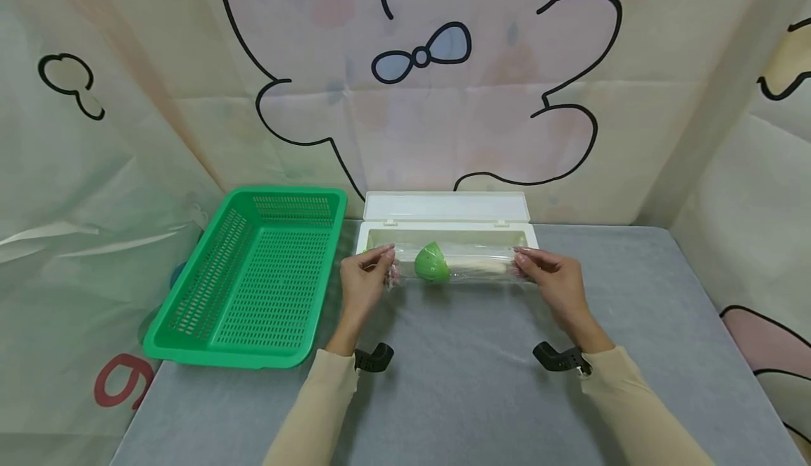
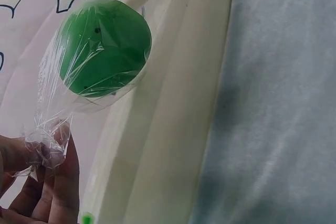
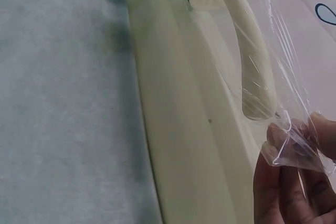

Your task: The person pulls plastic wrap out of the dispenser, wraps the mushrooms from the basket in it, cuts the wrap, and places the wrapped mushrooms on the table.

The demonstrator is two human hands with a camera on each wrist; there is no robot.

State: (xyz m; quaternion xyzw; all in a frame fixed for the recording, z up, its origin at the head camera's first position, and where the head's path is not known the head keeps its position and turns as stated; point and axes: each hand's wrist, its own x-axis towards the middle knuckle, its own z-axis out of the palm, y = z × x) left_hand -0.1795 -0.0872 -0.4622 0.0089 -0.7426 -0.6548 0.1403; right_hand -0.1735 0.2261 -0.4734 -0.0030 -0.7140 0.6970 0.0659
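Observation:
A ladle [image 1: 432,263] with a round green bowl and a cream handle lies crosswise inside clear plastic film [image 1: 481,251]. My left hand [image 1: 362,281] pinches the bunched film end beside the green bowl, thumb against fingertips. At the handle side, my right hand [image 1: 557,279] pinches the other end of the film. Both wrist views show the film stretched around the ladle [image 2: 105,45], and the right one shows the handle [image 3: 257,77] curving down to its tip. Just behind and below it, a long white box [image 1: 361,237] stands with its hinged lid [image 1: 446,207] raised.
A green slotted basket [image 1: 243,357] stands to the left of my left hand. Grey cloth [image 1: 456,395] covers the table. Behind the box hangs a printed curtain [image 1: 494,135], with pale sheets at both sides.

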